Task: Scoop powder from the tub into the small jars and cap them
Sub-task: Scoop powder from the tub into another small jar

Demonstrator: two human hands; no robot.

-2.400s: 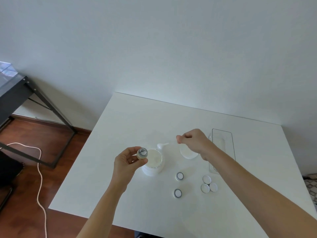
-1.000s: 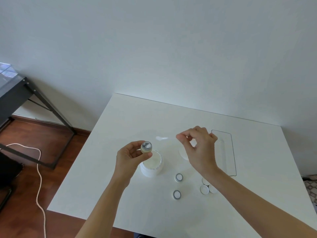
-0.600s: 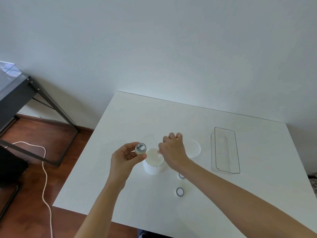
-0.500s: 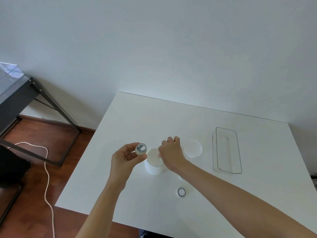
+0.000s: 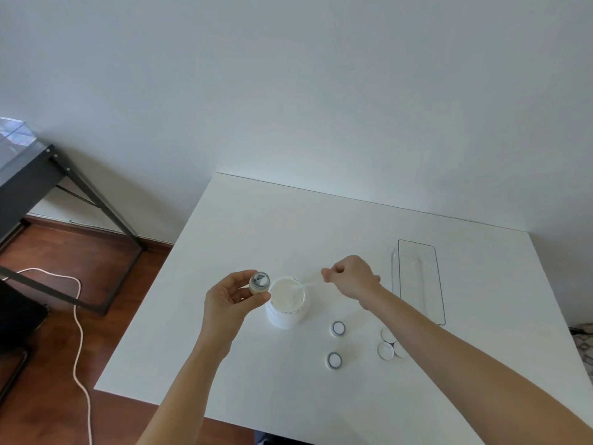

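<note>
A white tub (image 5: 286,303) of powder stands open on the white table (image 5: 256,220). My left hand (image 5: 229,298) holds a small open jar (image 5: 259,282) just left of the tub's rim, some white powder showing inside it. My right hand (image 5: 351,279) pinches the handle of a thin white scoop (image 5: 306,285) whose tip reaches into the tub. Two more open small jars (image 5: 337,329) (image 5: 334,360) stand right of the tub. Three white caps (image 5: 390,345) lie beside my right forearm.
A clear rectangular tray (image 5: 417,277) lies at the right of the table. Left of the table stands a black metal-framed desk (image 5: 48,175), with a white cable (image 5: 77,332) on the wooden floor. The wall runs behind the table.
My right hand has drawn back to the right from over the tub, so the scoop now slants into the powder. The jar in my left hand stays beside the tub.
</note>
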